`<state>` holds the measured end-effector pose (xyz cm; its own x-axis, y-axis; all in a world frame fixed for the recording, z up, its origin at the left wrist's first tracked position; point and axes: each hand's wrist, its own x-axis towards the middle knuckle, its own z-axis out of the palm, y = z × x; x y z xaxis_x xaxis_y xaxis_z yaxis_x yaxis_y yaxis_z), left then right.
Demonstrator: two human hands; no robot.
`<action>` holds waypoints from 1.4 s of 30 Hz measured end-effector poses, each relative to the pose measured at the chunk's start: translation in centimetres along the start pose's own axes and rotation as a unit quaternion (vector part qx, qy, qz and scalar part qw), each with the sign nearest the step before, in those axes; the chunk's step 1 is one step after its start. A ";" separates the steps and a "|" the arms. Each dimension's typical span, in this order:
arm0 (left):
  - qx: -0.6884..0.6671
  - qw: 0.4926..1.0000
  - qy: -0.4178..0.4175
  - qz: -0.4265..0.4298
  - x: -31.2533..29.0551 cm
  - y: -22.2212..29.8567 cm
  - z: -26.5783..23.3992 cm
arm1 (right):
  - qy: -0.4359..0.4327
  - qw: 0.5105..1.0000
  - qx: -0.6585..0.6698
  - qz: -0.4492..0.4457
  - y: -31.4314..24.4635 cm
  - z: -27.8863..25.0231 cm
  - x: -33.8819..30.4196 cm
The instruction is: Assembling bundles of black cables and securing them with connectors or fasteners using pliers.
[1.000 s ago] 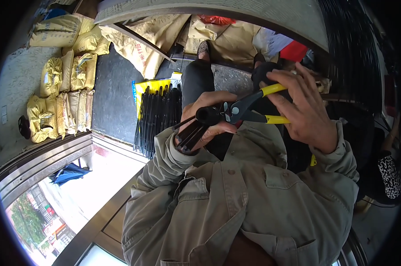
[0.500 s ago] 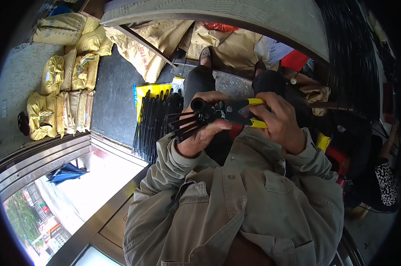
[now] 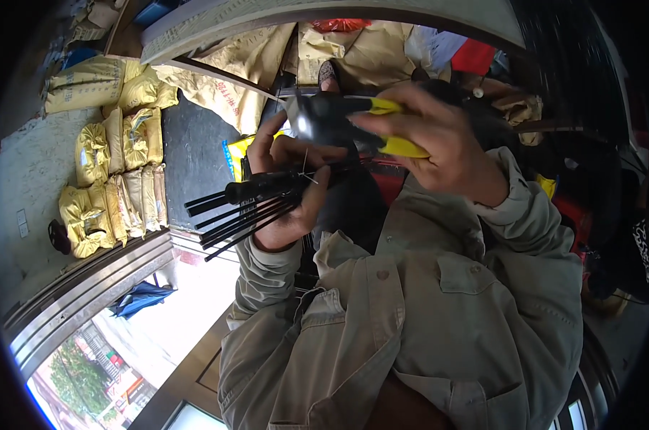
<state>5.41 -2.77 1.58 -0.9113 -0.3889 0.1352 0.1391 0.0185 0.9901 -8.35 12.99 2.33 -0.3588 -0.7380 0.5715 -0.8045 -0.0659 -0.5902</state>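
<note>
My left hand [image 3: 280, 231] is closed around what looks like an umbrella frame [image 3: 256, 190], a black tube with several thin black ribs spreading toward the lower left. At its joint, thin wire ends [image 3: 308, 173] stick out beside my left thumb and fingers. My right hand [image 3: 450, 147] grips pliers [image 3: 339, 111] with black and yellow handles. The metal head of the pliers, smeared by motion, is just above my left fingers and apart from the wire ends.
Several stuffed yellow-brown sacks [image 3: 123, 204] are stacked along the left wall. A yellow and blue bag [image 3: 234, 159] lies beyond my left hand. Overhead runs a board edge [image 3: 324, 16]; a blue umbrella [image 3: 141, 297] is outside the doorway at lower left.
The pliers have come away from the frame's joint and risen above it. My left hand has turned the frame so that its tube points left. Wire ends now show. The view has shifted slightly.
</note>
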 end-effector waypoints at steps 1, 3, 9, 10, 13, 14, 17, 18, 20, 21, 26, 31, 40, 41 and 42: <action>0.004 1.000 -0.005 0.012 0.1 -0.1 -0.1 | -0.029 0.980 0.183 0.079 -0.7 0.4 0.4; 0.001 1.000 -0.016 0.025 0.4 -0.1 0.2 | -0.053 0.921 0.352 0.156 -1.4 1.0 1.0; 0.082 0.996 -0.022 0.036 0.2 0.2 -0.2 | 0.039 0.967 0.240 0.074 -1.7 3.6 1.4; 0.092 0.994 -0.025 0.052 0.1 0.1 -0.3 | 0.042 0.972 0.222 0.066 -1.7 3.7 1.4; 0.133 0.989 0.022 0.062 0.1 -0.6 0.1 | 0.128 0.963 0.221 0.084 -1.7 6.2 0.3; 0.153 0.985 0.048 0.066 0.3 -0.7 0.2 | 0.170 0.956 0.221 0.092 -1.9 6.4 0.3; 0.255 0.956 0.018 0.145 1.2 -0.9 0.0 | 0.197 0.961 0.178 0.077 -2.8 5.4 0.7; 0.306 0.935 0.003 0.180 1.2 -1.0 0.0 | 0.210 0.962 0.159 0.073 -3.2 5.0 0.8; 0.221 0.969 -0.006 0.113 0.8 -0.6 0.2 | 0.117 0.966 0.206 0.101 -1.8 3.8 2.1; 0.132 0.990 -0.014 0.045 0.5 -0.4 0.3 | 0.023 0.960 0.251 0.126 -0.7 3.1 2.9; 0.037 0.998 -0.036 0.029 0.4 -0.3 -0.7 | -0.112 0.950 0.250 0.151 1.2 3.1 1.5; -0.003 1.000 0.002 -0.009 0.7 0.8 -0.7 | 0.001 0.957 -0.279 -0.085 0.4 -1.0 1.2; 0.020 0.998 -0.043 -0.031 0.8 0.5 -0.6 | 0.078 0.878 -0.423 -0.209 0.9 0.0 0.8; 0.032 0.998 -0.041 -0.019 0.6 0.4 -0.7 | 0.079 0.878 -0.422 -0.211 0.7 0.5 0.1; 0.044 0.998 -0.039 -0.009 0.5 0.5 -0.8 | 0.059 0.904 -0.388 -0.167 0.1 1.0 -0.5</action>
<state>5.36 -3.65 2.06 -0.9412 -0.3174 0.1157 0.0902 0.0940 0.9915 -7.78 12.73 1.44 -0.0451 -0.6842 0.7279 -0.9509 0.2528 0.1787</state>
